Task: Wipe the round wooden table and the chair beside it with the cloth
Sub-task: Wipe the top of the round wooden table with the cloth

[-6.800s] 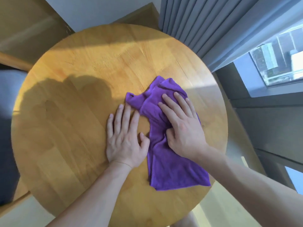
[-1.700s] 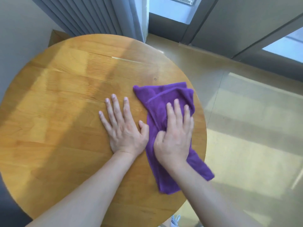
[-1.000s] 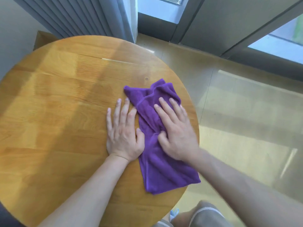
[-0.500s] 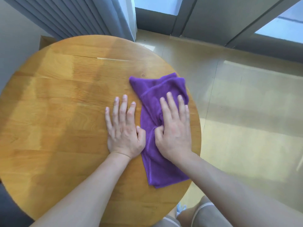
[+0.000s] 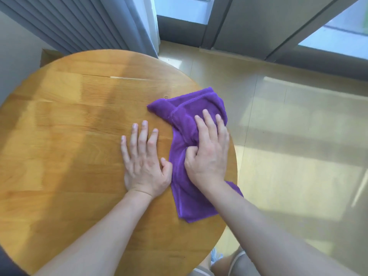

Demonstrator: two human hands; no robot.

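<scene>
The round wooden table (image 5: 75,148) fills the left and middle of the head view. A purple cloth (image 5: 185,186) lies crumpled along its right edge, one corner hanging just over the rim. My right hand (image 5: 209,154) presses down on the cloth with straight fingers, and its bent thumb pushes into a bunched fold. Just left of the cloth, my left hand (image 5: 143,162) rests flat on the bare wood, fingers spread, its thumb touching the cloth's edge. The chair is not plainly in view; a dark blue patch (image 5: 7,263) shows at the bottom left corner.
Grey curtains (image 5: 83,22) hang behind the table, beside a window frame (image 5: 219,22). Pale sunlit floor (image 5: 298,146) lies to the right. A brown box corner (image 5: 47,56) sits by the wall. My knees (image 5: 229,263) show below the table's near edge.
My right hand has slid the cloth a little toward the table's right edge, so a corner now hangs over the rim. The left hand stays flat on the wood.
</scene>
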